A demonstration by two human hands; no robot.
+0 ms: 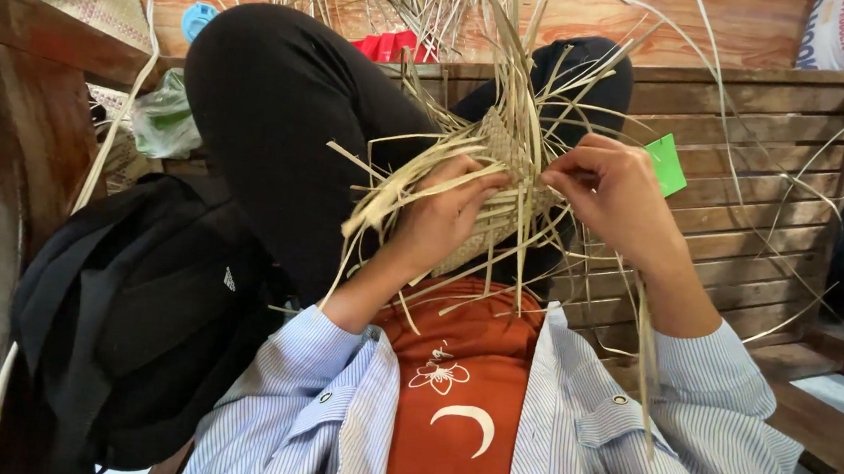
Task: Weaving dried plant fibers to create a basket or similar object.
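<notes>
Where it rests against the black-trousered knees [280, 126], the small pale woven straw mat [501, 188] bristles with loose strips; the left hand [443, 219] grips its lower edge, the right hand [611, 197] pinches a strand; a black bag [135, 315] lies beside; a green tag [666, 164] is partly hidden; the weave is hard to make out.

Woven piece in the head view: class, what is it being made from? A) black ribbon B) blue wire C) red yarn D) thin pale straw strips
D: the woven piece, held between the left hand and right hand, is made of pale straw strips whose loose ends stick out all around it.
</notes>
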